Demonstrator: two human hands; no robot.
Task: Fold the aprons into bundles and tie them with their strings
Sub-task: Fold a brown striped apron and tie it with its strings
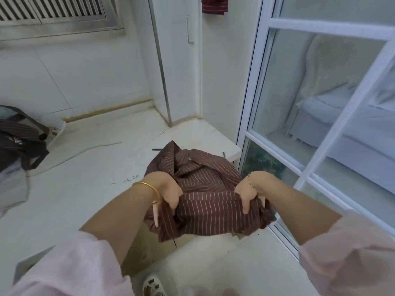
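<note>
Maroon striped apron (205,195), bunched, is gripped at both sides: left hand (168,189) and right hand (250,189) curl into folds, fingertips partly buried; strings hidden.

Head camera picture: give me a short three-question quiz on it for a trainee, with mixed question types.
1. True or false: the left hand and the right hand both grip the striped apron.
2. Which wrist wears the gold bangle? A left, B right, C neither.
3. Fill in: the dark cloth pile lies on the person's ____ side.
Key: 1 true; 2 A; 3 left.
</note>
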